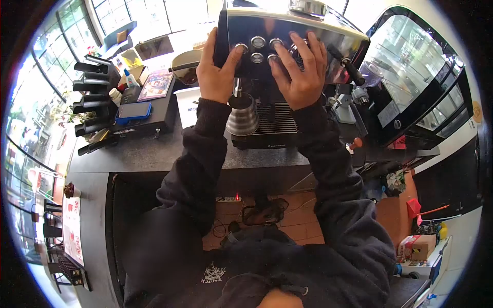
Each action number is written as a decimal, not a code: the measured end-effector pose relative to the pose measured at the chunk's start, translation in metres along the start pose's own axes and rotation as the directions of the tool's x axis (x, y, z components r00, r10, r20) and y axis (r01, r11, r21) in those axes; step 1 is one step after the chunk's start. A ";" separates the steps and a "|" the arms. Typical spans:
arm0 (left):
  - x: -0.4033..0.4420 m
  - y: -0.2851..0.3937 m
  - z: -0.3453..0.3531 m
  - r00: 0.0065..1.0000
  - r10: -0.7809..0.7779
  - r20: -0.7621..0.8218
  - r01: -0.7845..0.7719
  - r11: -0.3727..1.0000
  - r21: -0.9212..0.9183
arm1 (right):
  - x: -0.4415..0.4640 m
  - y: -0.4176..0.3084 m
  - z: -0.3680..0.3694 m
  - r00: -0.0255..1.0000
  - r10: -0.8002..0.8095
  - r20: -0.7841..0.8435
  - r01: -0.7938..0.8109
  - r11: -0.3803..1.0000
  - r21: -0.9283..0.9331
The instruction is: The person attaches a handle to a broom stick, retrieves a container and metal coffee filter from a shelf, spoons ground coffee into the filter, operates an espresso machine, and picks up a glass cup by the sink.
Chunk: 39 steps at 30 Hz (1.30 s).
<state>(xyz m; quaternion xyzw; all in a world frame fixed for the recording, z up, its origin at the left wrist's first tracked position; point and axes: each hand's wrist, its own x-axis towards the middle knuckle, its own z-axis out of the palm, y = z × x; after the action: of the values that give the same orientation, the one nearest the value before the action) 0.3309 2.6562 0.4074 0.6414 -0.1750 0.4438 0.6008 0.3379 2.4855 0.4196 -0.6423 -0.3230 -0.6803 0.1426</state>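
An espresso machine point(344, 43) with a shiny steel front stands at the back of the counter. My left hand point(215, 77) is at its left edge, fingers stretched up along the corner, thumb touching the leftmost round button point(241, 49). Over the front panel my right hand point(302, 74) is open with fingers spread, its tips at the buttons and the dial beside them, which it partly covers. Below, between my wrists, a ridged steel pitcher point(242, 120) sits at the drip tray grate point(277, 120). A black-handled portafilter point(352, 69) juts out on the machine's right.
To the left are a phone in a blue case point(134, 112), a magazine point(155, 83), a black cup-lid rack point(92, 102) and a black box point(154, 118). A grinder point(362, 92) and a tamper point(354, 145) stand on the right. A power strip point(228, 198) lies below the counter.
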 end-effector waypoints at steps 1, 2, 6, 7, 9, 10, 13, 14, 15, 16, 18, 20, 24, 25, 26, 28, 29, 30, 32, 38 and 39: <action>-0.001 -0.002 0.001 0.999 0.029 -0.020 -0.029 1.000 0.004 | -0.001 0.001 0.000 1.000 -0.007 0.001 0.007 1.000 0.000; -0.001 -0.002 0.001 0.999 0.026 -0.022 -0.026 1.000 0.008 | -0.002 0.001 0.002 1.000 -0.005 0.003 0.005 1.000 0.004; -0.003 0.002 0.002 1.000 -0.028 0.004 0.029 0.994 -0.102 | -0.006 0.005 0.007 0.999 -0.018 -0.029 0.018 1.000 -0.011; -0.004 0.004 0.002 0.998 -0.065 0.020 0.068 0.979 -0.190 | -0.007 0.005 0.008 0.999 -0.024 -0.037 0.023 1.000 -0.018; -0.005 0.009 0.001 0.998 -0.065 0.023 0.068 0.985 -0.157 | -0.007 0.006 0.008 0.999 -0.024 -0.039 0.023 0.999 -0.023; -0.005 0.011 0.001 0.997 -0.068 0.026 0.071 0.990 -0.124 | -0.007 0.006 0.008 0.999 -0.025 -0.039 0.024 0.999 -0.029; -0.005 0.012 0.001 0.998 -0.052 0.020 0.054 0.991 -0.123 | -0.008 0.006 0.010 0.998 -0.032 -0.058 0.030 0.999 -0.036; -0.005 0.013 0.001 0.998 -0.053 0.020 0.055 0.991 -0.121 | -0.008 0.006 0.011 0.998 -0.030 -0.058 0.029 0.999 -0.034; -0.006 0.013 0.001 0.998 -0.059 0.019 0.060 0.994 -0.092 | -0.008 0.006 0.012 0.997 -0.032 -0.066 0.030 0.999 -0.035; -0.005 0.014 0.001 0.998 -0.064 0.017 0.065 0.996 -0.064 | -0.008 0.006 0.012 0.997 -0.034 -0.073 0.031 0.999 -0.036; -0.006 0.013 0.001 0.997 -0.074 0.022 0.076 0.994 -0.081 | -0.008 0.006 0.010 0.998 -0.026 -0.064 0.024 0.999 -0.029; -0.005 0.015 0.001 0.996 -0.080 0.025 0.083 0.992 -0.099 | -0.008 0.006 0.011 0.998 -0.021 -0.058 0.019 1.000 -0.022; -0.006 0.016 0.001 0.997 -0.072 0.011 0.073 0.995 -0.074 | -0.009 0.006 0.011 0.998 -0.018 -0.063 0.016 0.999 -0.028; -0.006 0.015 0.001 0.998 -0.061 0.009 0.062 0.996 -0.061 | -0.009 0.006 0.011 0.998 -0.016 -0.061 0.015 0.999 -0.031; -0.006 0.016 0.001 0.998 -0.063 0.008 0.063 0.996 -0.061 | -0.009 0.006 0.012 0.998 -0.017 -0.059 0.015 0.999 -0.031; -0.007 0.016 0.001 0.997 -0.082 0.013 0.083 0.996 -0.046 | -0.010 0.006 0.013 0.996 -0.024 -0.085 0.022 0.999 -0.030; -0.007 0.012 0.001 0.996 -0.083 0.012 0.083 0.995 -0.047 | -0.010 0.006 0.013 0.996 -0.025 -0.084 0.023 0.999 -0.029; -0.005 0.007 0.002 0.998 -0.064 0.011 0.065 0.995 -0.080 | -0.010 0.006 0.013 0.996 -0.024 -0.089 0.022 0.999 -0.025; -0.005 0.005 0.002 0.999 -0.044 0.010 0.045 0.993 -0.113 | -0.009 0.006 0.014 0.995 -0.023 -0.095 0.021 1.000 -0.021; -0.005 0.003 0.001 0.999 -0.049 0.012 0.050 0.997 -0.063 | -0.009 0.008 0.015 0.994 -0.040 -0.105 0.035 0.998 -0.052; -0.006 0.006 0.001 0.998 -0.056 0.012 0.056 0.997 -0.059 | -0.009 0.008 0.015 0.993 -0.051 -0.109 0.044 0.997 -0.060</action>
<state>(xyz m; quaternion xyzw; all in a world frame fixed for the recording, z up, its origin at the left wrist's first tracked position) 0.3238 2.6517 0.4065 0.6301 -0.1732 0.4181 0.6310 0.3554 2.4869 0.4127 -0.5995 -0.3102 -0.7271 0.1256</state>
